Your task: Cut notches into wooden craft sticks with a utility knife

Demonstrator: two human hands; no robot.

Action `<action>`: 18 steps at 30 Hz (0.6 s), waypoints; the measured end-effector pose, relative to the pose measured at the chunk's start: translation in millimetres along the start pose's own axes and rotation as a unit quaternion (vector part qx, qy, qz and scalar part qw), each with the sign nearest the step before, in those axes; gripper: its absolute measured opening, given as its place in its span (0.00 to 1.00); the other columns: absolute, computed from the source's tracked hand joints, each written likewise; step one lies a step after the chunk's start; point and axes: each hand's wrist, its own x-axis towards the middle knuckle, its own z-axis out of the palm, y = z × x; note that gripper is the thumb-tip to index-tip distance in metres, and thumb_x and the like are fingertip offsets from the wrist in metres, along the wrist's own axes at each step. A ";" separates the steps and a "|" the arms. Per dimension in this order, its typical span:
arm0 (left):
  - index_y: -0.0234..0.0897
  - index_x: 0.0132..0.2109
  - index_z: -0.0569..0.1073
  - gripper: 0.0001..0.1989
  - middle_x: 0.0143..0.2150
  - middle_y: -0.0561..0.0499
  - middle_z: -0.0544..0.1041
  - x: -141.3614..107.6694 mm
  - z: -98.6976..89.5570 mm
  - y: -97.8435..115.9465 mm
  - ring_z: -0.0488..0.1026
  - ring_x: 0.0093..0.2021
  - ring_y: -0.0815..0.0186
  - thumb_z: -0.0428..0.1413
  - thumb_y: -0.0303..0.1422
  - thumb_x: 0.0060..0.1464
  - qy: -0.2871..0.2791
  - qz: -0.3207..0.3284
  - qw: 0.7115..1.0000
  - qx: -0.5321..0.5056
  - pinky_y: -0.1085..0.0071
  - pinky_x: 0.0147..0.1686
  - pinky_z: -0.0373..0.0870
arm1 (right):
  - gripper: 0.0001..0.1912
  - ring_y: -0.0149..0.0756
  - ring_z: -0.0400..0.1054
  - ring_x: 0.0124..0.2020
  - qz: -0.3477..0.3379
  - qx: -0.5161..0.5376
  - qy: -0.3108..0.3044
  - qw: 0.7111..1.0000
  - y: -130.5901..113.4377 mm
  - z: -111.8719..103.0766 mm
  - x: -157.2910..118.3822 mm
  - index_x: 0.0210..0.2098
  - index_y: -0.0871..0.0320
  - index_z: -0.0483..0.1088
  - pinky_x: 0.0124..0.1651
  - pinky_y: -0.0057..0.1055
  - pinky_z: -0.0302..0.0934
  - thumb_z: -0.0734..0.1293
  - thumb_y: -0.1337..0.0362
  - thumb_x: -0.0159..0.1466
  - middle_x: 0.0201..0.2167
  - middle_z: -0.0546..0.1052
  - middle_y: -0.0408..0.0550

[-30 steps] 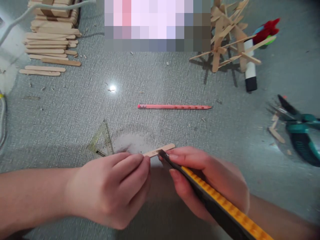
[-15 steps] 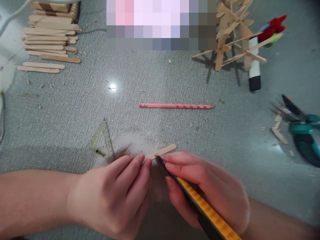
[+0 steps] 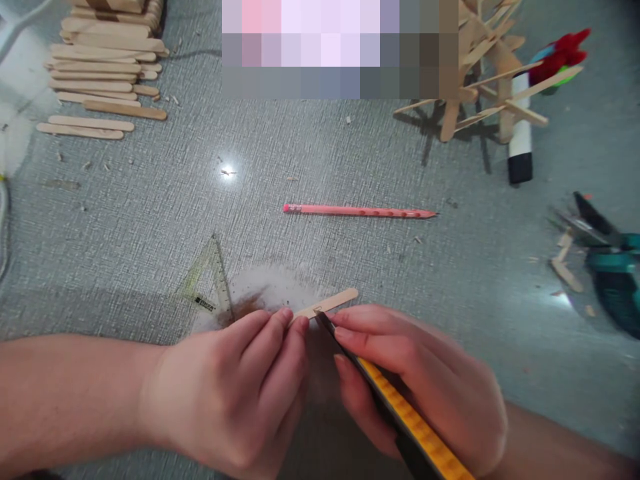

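Observation:
My left hand [image 3: 245,387] pinches a wooden craft stick [image 3: 340,300] between thumb and fingers, its rounded end pointing up and to the right. A small pencilled mark shows on the stick. My right hand [image 3: 415,380] is closed around a yellow and black utility knife [image 3: 405,407]. The knife's tip touches the stick at the mark, just right of my left fingertips. Its rear end runs out of view at the bottom. Beyond my left hand lies a clear triangular ruler [image 3: 223,273], beside a whitish, brown-smudged patch on the table [image 3: 280,283].
A pink pencil [image 3: 360,211] lies crosswise ahead. Several craft sticks [image 3: 100,70] are stacked at the back left. A stick structure [image 3: 505,100] stands at the back right, by a white tube with a black cap [image 3: 521,133]. Green-handled pliers [image 3: 613,267] lie at the right, near stick scraps [image 3: 565,267].
The whole view has shifted slightly, so most things sit a little farther right. Both hands keep their holds, with the knife tip still at the mark on the stick.

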 end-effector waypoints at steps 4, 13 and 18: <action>0.22 0.39 0.78 0.12 0.42 0.34 0.83 0.2 1.2 -1.0 0.84 0.40 0.47 0.51 0.25 0.53 0.005 0.009 1.000 0.003 0.59 0.37 0.85 | 0.14 0.37 0.80 0.38 0.001 -0.014 -0.004 1.000 -0.7 0.3 -2.8 0.44 0.55 0.71 0.40 0.31 0.79 0.67 0.76 0.61 0.38 0.82 0.50; 0.15 0.43 0.74 0.13 0.41 0.32 0.83 -1.0 3.2 2.0 0.84 0.39 0.50 0.50 0.24 0.56 0.022 -0.037 0.999 -0.009 0.63 0.37 0.85 | 0.13 0.38 0.80 0.37 0.011 -0.039 0.020 0.999 -4.3 2.4 -6.0 0.44 0.53 0.71 0.39 0.32 0.79 0.67 0.75 0.62 0.38 0.83 0.49; 0.15 0.43 0.74 0.14 0.41 0.31 0.83 0.5 2.4 -0.2 0.84 0.40 0.50 0.48 0.23 0.56 0.028 -0.034 0.999 -0.010 0.63 0.38 0.84 | 0.12 0.37 0.80 0.37 0.005 -0.058 0.025 0.998 -3.2 2.8 -8.2 0.42 0.56 0.73 0.40 0.30 0.78 0.68 0.75 0.61 0.38 0.83 0.49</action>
